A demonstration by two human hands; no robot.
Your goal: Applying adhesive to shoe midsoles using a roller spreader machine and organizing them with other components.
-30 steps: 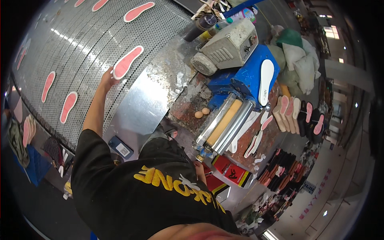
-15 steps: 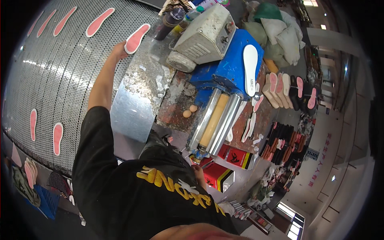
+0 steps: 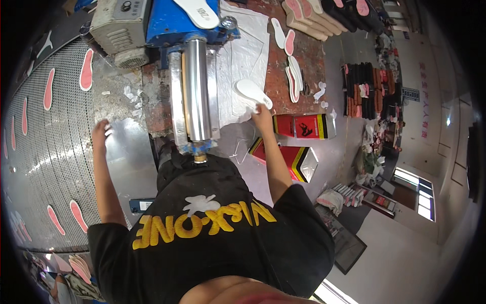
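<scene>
My left hand (image 3: 103,131) hovers over a bare metal sheet (image 3: 129,147) beside the mesh belt (image 3: 66,131), its fingers apart and holding nothing. A pink insole (image 3: 86,71) with a white rim lies on the belt beyond it. To the right, my right hand (image 3: 261,117) is closed on the near end of a white insole (image 3: 253,93), above a white sheet (image 3: 248,50). Other insoles may lie beneath it; I cannot tell. Between my hands stands a blue machine (image 3: 167,23) with a shiny metal roller (image 3: 197,91) and a tan roller alongside.
A grey motor box (image 3: 119,28) adjoins the machine. Another white insole (image 3: 197,11) rests on its blue top. More insoles (image 3: 293,78) lie on the worn reddish table (image 3: 311,55). Red and yellow boxes (image 3: 291,157) stand at the right. A phone (image 3: 143,205) lies by my left arm.
My left hand has let go of the pink insole, now on the belt, and drawn back toward me. My right hand has risen from low beside the machine to the white insole. The view has turned right.
</scene>
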